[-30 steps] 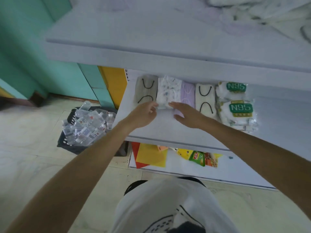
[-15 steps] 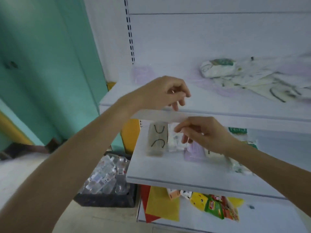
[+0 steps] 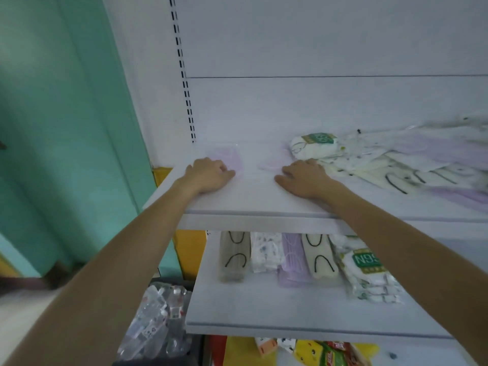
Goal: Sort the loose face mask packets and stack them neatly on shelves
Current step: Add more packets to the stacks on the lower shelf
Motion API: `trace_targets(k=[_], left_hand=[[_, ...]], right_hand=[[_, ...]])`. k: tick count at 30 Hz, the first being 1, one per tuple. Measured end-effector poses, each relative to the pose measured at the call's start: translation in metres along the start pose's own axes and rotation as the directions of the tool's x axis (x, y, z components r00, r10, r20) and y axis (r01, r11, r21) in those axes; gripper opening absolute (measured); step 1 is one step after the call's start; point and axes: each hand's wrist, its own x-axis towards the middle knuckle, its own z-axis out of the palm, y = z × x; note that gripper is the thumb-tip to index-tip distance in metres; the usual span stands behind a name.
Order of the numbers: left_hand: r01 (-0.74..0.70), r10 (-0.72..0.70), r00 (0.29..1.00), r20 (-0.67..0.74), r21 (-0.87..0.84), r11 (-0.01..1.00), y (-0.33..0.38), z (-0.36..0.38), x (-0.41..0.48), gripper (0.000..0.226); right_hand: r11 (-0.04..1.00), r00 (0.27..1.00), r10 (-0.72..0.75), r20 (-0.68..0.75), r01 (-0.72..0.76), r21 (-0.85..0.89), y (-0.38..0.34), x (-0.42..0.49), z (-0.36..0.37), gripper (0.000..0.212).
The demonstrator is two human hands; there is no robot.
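Left hand [image 3: 208, 175] on upper shelf [image 3: 250, 202], fingers curled at lilac packet [image 3: 229, 157] — grip unclear, right hand [image 3: 303, 179], fingers flat.

N95 — green label [image 3: 365, 260] on white mask packets [image 3: 369, 282].

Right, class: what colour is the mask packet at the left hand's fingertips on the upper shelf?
The packet is pale lilac, shown in the head view.

The loose mask pile [image 3: 412, 162] at the upper shelf's [image 3: 253, 199] right end is blurred and cut off. That shelf's front edge hides the sorted packets' [image 3: 291, 257] far ends.
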Motion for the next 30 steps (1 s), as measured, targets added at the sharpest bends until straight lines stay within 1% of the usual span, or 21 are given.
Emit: trace_targets(k=[2, 3, 5, 6, 8, 10, 12, 13, 15, 17, 18, 20, 23, 25, 26, 27, 28, 29, 30], left_hand=[[-0.063, 0.062, 0.998, -0.009, -0.071, 0.995, 0.009, -0.002, -0.004, 0.024], [-0.063, 0.063, 0.998, -0.007, -0.119, 0.991, 0.012, -0.001, -0.006, 0.016], [-0.013, 0.01, 1.0, -0.014, -0.2, 0.98, 0.017, 0.002, -0.008, 0.013], [0.009, -0.016, 0.999, -0.03, -0.219, 0.976, 0.019, 0.003, -0.009, 0.013], [0.013, -0.033, 0.997, -0.075, -0.257, 0.966, 0.024, 0.002, -0.008, 0.015], [0.001, -0.035, 0.995, -0.093, -0.344, 0.939, 0.026, -0.001, -0.006, 0.028], [0.015, -0.047, 0.997, -0.059, -0.457, 0.889, 0.027, -0.005, -0.004, 0.044], [0.022, -0.045, 0.998, -0.034, -0.503, 0.864, 0.028, -0.007, -0.004, 0.048], [0.037, -0.028, 0.999, 0.025, -0.575, 0.818, 0.032, -0.007, -0.003, 0.05], [0.062, -0.022, 0.997, 0.072, -0.615, 0.786, 0.034, -0.006, -0.001, 0.05], [0.074, -0.021, 0.996, 0.092, -0.629, 0.774, 0.036, -0.006, 0.0, 0.049], [0.07, -0.014, 0.996, 0.089, -0.664, 0.744, 0.039, -0.004, 0.0, 0.048], [0.018, -0.042, 0.999, -0.018, -0.697, 0.717, 0.045, 0.002, 0.003, 0.044], [-0.029, -0.042, 0.996, -0.075, -0.748, 0.663, 0.054, 0.004, 0.006, 0.029], [-0.035, -0.032, 0.997, -0.071, -0.78, 0.624, 0.061, 0.003, 0.007, 0.023], [-0.017, -0.025, 0.999, -0.04, -0.81, 0.586, 0.068, 0.002, 0.008, 0.026], [0.017, -0.016, 1.0, 0.01, -0.834, 0.551, 0.076, 0.001, 0.009, 0.032], [0.041, 0.002, 0.999, 0.049, -0.848, 0.529, 0.084, 0.001, 0.01, 0.038], [0.04, 0.028, 0.998, 0.064, -0.852, 0.522, 0.09, 0.001, 0.01, 0.04]], right_hand=[[0.998, 0.998, -0.06, 0.035, 0.059, 0.032, -0.005, 0.0, 0.0, 0.049], [0.996, 0.996, -0.07, 0.054, 0.066, 0.067, -0.006, -0.002, -0.001, 0.049], [0.995, 0.999, -0.037, 0.039, 0.033, 0.096, -0.006, -0.003, -0.003, 0.046], [0.996, 1.0, -0.007, 0.017, 0.005, 0.088, -0.005, -0.003, -0.003, 0.046], [0.994, 0.999, 0.045, -0.012, -0.044, 0.1, -0.002, -0.004, -0.004, 0.054], [0.969, 0.996, 0.086, -0.018, -0.079, 0.235, 0.001, -0.004, -0.007, 0.061], [0.917, 0.994, 0.112, 0.0, -0.104, 0.384, 0.004, -0.003, -0.011, 0.06], [0.906, 0.993, 0.119, 0.011, -0.113, 0.408, 0.005, -0.003, -0.012, 0.06], [0.934, 0.99, 0.143, 0.015, -0.14, 0.33, 0.005, -0.005, -0.012, 0.064], [0.959, 0.985, 0.167, -0.031, -0.155, 0.236, 0.004, -0.007, -0.011, 0.068], [0.957, 0.983, 0.175, -0.054, -0.157, 0.242, 0.004, -0.008, -0.011, 0.068], [0.929, 0.98, 0.189, -0.066, -0.157, 0.335, 0.005, -0.008, -0.013, 0.061], [0.849, 0.972, 0.217, -0.093, -0.141, 0.509, 0.008, -0.006, -0.011, 0.039], [0.729, 0.945, 0.296, -0.136, -0.132, 0.671, 0.009, -0.003, -0.008, 0.032], [0.649, 0.925, 0.349, -0.151, -0.123, 0.751, 0.01, -0.001, -0.008, 0.031], [0.575, 0.904, 0.395, -0.164, -0.104, 0.812, 0.011, 0.001, -0.01, 0.031], [0.515, 0.893, 0.419, -0.167, -0.082, 0.853, 0.01, 0.004, -0.012, 0.032], [0.462, 0.898, 0.414, -0.152, -0.063, 0.885, 0.009, 0.006, -0.015, 0.033], [0.407, 0.918, 0.379, -0.118, -0.052, 0.912, 0.007, 0.008, -0.017, 0.034]])
